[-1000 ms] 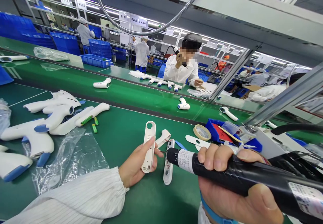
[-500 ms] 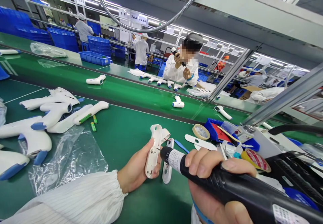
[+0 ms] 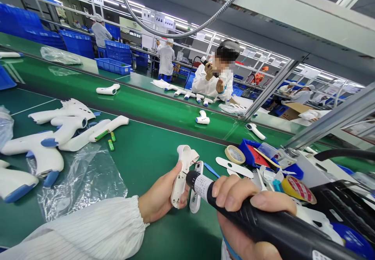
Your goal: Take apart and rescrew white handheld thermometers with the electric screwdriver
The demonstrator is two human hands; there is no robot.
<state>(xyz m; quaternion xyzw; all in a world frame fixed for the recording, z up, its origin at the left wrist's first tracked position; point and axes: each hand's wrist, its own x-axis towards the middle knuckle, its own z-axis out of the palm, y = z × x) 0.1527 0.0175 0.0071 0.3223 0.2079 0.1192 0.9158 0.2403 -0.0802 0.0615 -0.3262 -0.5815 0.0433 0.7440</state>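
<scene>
A white thermometer shell (image 3: 181, 176) is clamped in the left grip (image 3: 159, 193); a black electric screwdriver (image 3: 258, 221) is clamped in the right grip (image 3: 234, 197) just beside it, its bit not made out.

A white thermometer shell (image 3: 179, 187) tilts beside a black electric screwdriver (image 3: 272, 225).

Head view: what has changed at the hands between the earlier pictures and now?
The left hand has raised the white shell and turned it onto its side, one end tilted up. The right hand still grips the screwdriver, its tip shifted left toward the shell. The other shell stays flat on the belt, and the thermometer bodies stay where they were.
</scene>
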